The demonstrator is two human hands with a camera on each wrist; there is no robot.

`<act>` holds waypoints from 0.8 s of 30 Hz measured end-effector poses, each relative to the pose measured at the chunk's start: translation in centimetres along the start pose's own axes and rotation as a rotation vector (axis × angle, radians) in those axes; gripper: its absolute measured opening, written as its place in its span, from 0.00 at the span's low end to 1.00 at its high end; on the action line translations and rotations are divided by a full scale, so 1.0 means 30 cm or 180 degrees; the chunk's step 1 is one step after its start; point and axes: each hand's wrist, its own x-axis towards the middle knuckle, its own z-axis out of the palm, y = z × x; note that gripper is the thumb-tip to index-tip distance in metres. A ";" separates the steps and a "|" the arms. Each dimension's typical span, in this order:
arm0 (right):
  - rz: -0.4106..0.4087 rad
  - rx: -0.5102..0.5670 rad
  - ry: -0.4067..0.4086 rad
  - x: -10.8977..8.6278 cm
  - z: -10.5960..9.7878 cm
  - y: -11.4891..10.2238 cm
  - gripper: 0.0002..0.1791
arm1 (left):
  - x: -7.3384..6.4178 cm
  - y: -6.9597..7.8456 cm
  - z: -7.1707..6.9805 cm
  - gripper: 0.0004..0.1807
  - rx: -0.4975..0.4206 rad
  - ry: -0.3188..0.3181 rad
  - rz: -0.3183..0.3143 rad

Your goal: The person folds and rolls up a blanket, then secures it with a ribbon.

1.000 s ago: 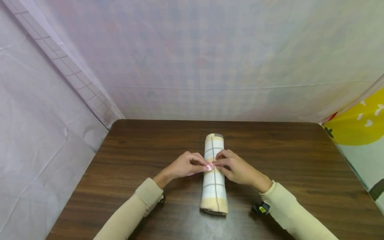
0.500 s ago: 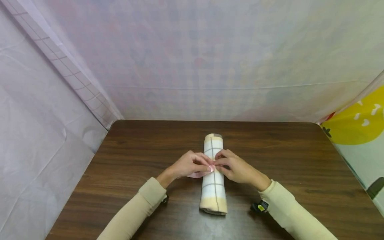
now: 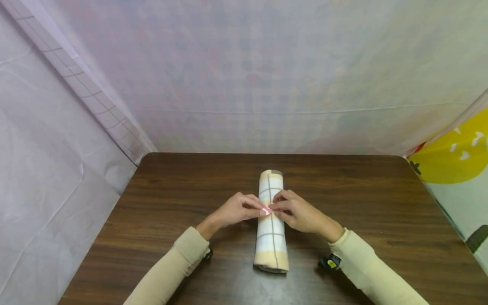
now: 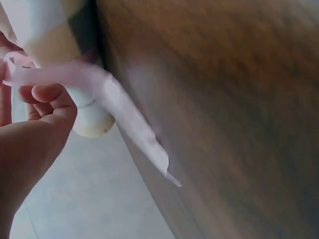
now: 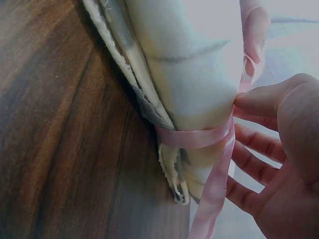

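Observation:
A rolled cloth (image 3: pixel 272 241), white and pale yellow with grey lines, lies lengthwise on the table. Round its middle runs a pink ribbon (image 5: pixel 197 138), its strands crossing on top. My left hand (image 3: pixel 234 210) pinches the ribbon at the roll's upper left side, and a small loop shows at its fingertips in the left wrist view. From there a loose ribbon tail (image 4: pixel 129 112) slants down over the table. With thumb and fingertips, my right hand (image 3: pixel 301 214) pinches the ribbon at the crossing; another tail (image 5: pixel 214 194) hangs past its fingers. Fingers partly hide the crossing.
The dark wood-grain table (image 3: pixel 183 178) has its far edge against a pale checked curtain (image 3: pixel 244 84). White sheeting (image 3: pixel 49 169) hangs at the left. A yellow printed cloth (image 3: pixel 453 156) is beyond the table's right edge.
My left hand shifted slightly right towards the crossing, then back left with the ribbon. The ribbon tail below it shows less now. My right hand and the roll stay nearly still.

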 end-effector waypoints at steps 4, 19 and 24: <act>-0.0038 0.0040 0.0017 0.002 0.000 0.007 0.12 | 0.008 -0.010 0.001 0.10 -0.0125 -0.0052 0.0198; 0.0017 0.0285 0.0000 0.005 -0.005 0.025 0.08 | 0.048 0.003 0.058 0.08 -0.0113 0.0619 0.0099; 0.0065 0.0401 -0.0009 0.002 -0.004 0.026 0.08 | 0.052 0.013 0.061 0.13 -0.0475 0.0581 -0.0054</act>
